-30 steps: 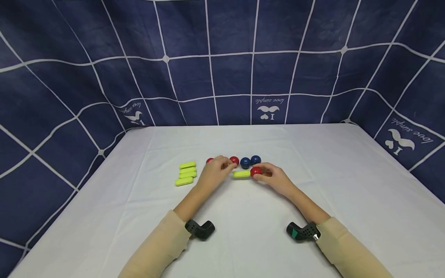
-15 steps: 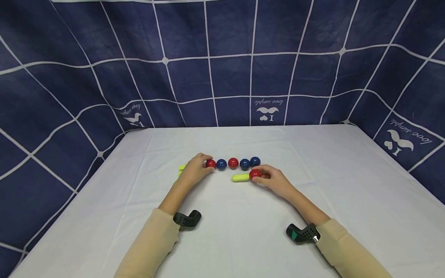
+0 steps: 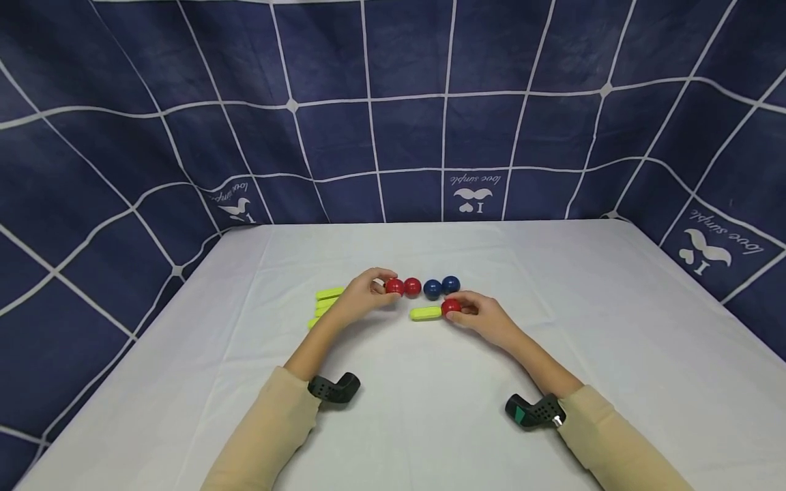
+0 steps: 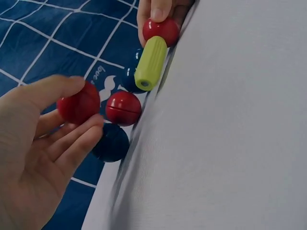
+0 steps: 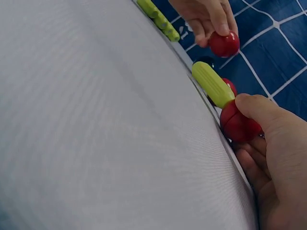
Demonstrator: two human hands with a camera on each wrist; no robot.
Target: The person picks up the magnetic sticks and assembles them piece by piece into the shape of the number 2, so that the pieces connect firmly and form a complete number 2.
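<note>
My left hand [image 3: 362, 300] pinches a glossy red ball [image 4: 79, 103] between thumb and fingers. In the left wrist view the ball is up off the table, beside a blue ball [image 4: 111, 143] that the hand hides in the head view. My right hand [image 3: 488, 319] grips another red ball [image 3: 451, 307], joined to the end of a ribbed yellow-green rod [image 3: 425, 314] that points left. Just behind the rod sit a loose red ball [image 3: 412, 287] and two blue balls, a nearer one [image 3: 432, 290] and a farther one [image 3: 451, 284].
Several more yellow-green rods [image 3: 328, 294] lie side by side left of the balls, partly covered by the left hand. A white cloth [image 3: 430, 409] covers the table. Behind it hangs a dark blue curtain [image 3: 405, 129] with white grid lines.
My left hand left the rod's side, reached left to the red ball at the row's end, took it, and has lifted it rightward. The right hand has stayed on its ball.
</note>
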